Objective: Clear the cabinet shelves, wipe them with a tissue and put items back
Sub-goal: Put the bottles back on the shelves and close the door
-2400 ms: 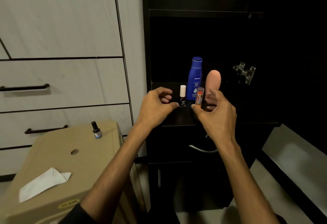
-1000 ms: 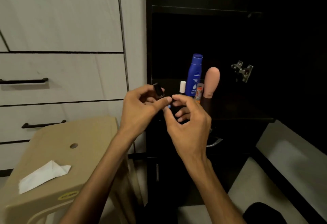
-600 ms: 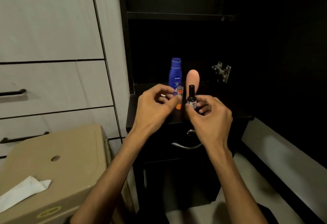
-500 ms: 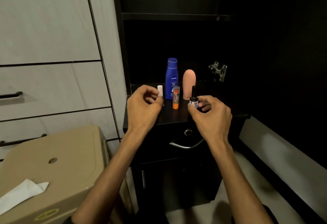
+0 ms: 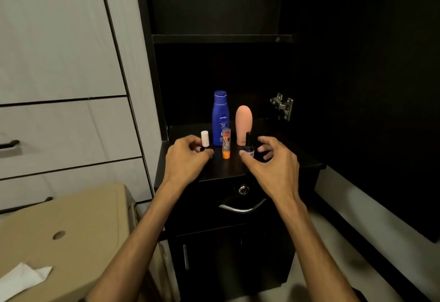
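Left grip [image 5: 190, 154] pinches the white-capped bottle [image 5: 205, 138] at its base; right grip [image 5: 264, 156] spread loose, thumb touching the dark bottle [image 5: 248, 145] at its ten o'clock. Behind on the shelf [image 5: 281, 156]: blue lotion bottle [image 5: 220, 118], pink tube [image 5: 243, 123], upright orange stick [image 5: 226, 143] between the hands.

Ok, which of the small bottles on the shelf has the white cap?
The one by the left hand: the white-capped bottle. The small bottle by the right hand is black-capped.

dim room, light falling from the front left onto the pale drawers [image 5: 62, 132]; the black cabinet [image 5: 238, 63] swallows detail, edges bow outward, focus fairly sharp.
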